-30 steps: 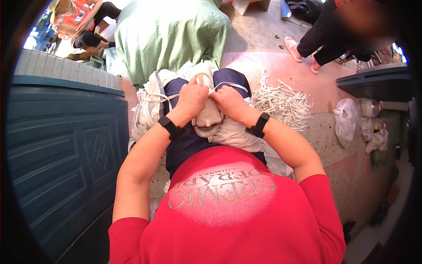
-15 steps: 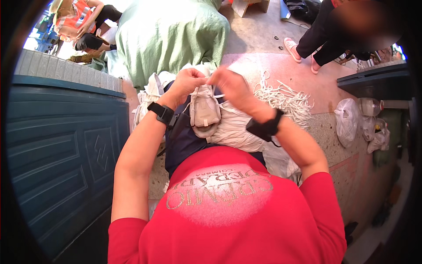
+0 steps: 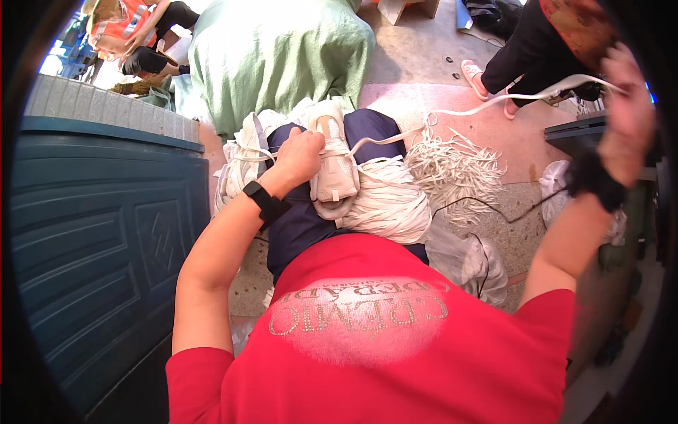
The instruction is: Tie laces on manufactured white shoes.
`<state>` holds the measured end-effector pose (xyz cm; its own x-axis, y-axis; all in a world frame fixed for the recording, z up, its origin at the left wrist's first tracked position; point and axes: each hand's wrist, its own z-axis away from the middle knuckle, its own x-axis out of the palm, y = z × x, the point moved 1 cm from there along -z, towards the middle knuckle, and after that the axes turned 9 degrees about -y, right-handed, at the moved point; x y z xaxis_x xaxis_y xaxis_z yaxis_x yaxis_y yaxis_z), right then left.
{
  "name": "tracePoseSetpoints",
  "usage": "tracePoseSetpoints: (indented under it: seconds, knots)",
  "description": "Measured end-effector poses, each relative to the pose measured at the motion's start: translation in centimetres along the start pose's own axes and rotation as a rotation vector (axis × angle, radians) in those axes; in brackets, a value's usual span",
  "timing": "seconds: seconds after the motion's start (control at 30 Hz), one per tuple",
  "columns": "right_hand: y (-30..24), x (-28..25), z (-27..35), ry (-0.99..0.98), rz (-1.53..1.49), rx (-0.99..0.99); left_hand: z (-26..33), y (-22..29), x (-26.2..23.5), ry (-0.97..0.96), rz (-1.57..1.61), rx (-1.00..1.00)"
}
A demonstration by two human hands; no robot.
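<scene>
A pale beige-white shoe (image 3: 337,169) rests on my lap, its toe away from me cannot be made out for sure. My left hand (image 3: 300,157) is closed at the shoe's left side, fingers gripping its edge; a bit of lace shows beside the wrist. Far out to the right, my right hand (image 3: 627,106), smeared by motion, is closed on a long white shoelace (image 3: 487,107). That lace runs taut-looking from the shoe across my knee to the hand. A thick bundle of white laces (image 3: 390,201) lies against the shoe's right side.
More white shoes (image 3: 240,159) sit left of my knee. Loose lace ends (image 3: 455,166) spread over the floor at right. A green cloth-covered heap (image 3: 279,56) stands ahead, a blue panelled door (image 3: 106,247) at left. Two people are nearby, one standing in pink shoes (image 3: 474,78).
My right hand has swung from above the shoe far to the right, drawing the lace out. My left hand has lowered onto the shoe's side.
</scene>
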<state>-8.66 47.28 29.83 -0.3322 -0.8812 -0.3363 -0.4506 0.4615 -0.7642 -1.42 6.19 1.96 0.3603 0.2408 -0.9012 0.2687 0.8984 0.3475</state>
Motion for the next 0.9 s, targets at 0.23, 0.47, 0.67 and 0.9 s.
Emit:
tracePoseSetpoints:
  seconds: [0.23,0.47,0.67,0.9]
  knots:
    - [5.8,26.8,21.5,-1.140,0.097,0.116,0.6,-0.6,0.2,0.089,-0.133,0.144]
    - [5.0,32.6,26.2,-1.037,0.509,-0.001,2.4,-1.5,0.0,0.058,-0.213,0.073]
    - [5.3,32.9,26.2,-1.095,0.559,-0.263,3.3,-1.3,-0.4,0.093,-0.299,-0.029]
    - [-1.8,23.8,15.7,-1.277,-0.720,0.925,3.7,-1.8,-1.4,0.263,-0.029,-0.252]
